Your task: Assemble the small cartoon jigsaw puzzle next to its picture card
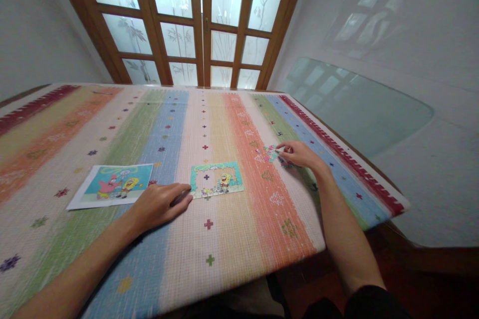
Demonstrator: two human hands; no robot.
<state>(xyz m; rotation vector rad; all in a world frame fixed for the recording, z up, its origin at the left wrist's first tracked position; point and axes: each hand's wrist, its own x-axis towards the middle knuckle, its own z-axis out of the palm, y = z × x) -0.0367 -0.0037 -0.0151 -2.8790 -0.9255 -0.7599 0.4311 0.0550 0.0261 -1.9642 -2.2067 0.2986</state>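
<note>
A partly assembled jigsaw puzzle (225, 183) lies flat on the table, its border joined and a yellow cartoon figure on its right side. The tablecloth shows through the gap in its middle. My left hand (159, 205) rests on the cloth with fingers stretched out, their tips at the puzzle's left edge. To the right is a small heap of loose puzzle pieces (270, 153), pink and turquoise. Over this heap my right hand (297, 153) pinches thumb and forefinger on what looks like a single small piece, mostly hidden by the fingers.
Left of the puzzle, partly behind my left hand, lies a printed reference picture (116, 183) of cartoon figures on white paper. A striped tablecloth (209, 279) covers the table. Beyond stand wooden doors with frosted panes (179, 35); a white wall (430, 159) is at the right.
</note>
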